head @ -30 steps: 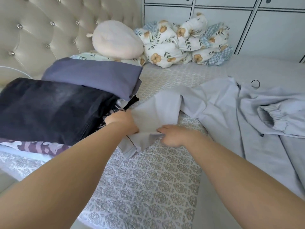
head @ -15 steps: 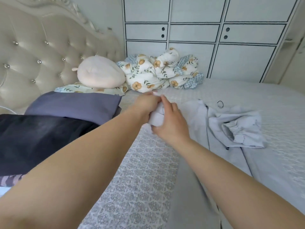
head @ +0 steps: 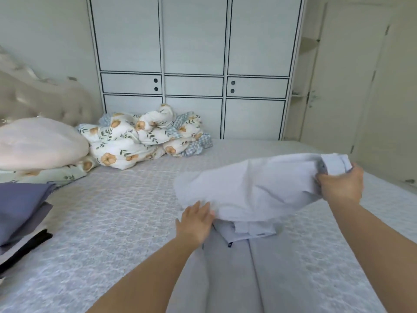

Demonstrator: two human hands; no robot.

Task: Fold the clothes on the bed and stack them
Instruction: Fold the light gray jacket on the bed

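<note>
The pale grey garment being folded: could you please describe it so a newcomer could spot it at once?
Start at the white wardrobe, then come down onto the bed. The pale grey garment is on its right side, gripped by the right hand. Unlike the floral quilt, it is plain and lifted.

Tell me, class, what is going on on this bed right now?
A person is folding a pale grey garment on the bed. The right hand grips a bunched end of it and holds it lifted, while the left hand lies with straight fingers against its lower edge. Folded clothes are already stacked at the left, near a floral quilt and a pink pillow.
</note>
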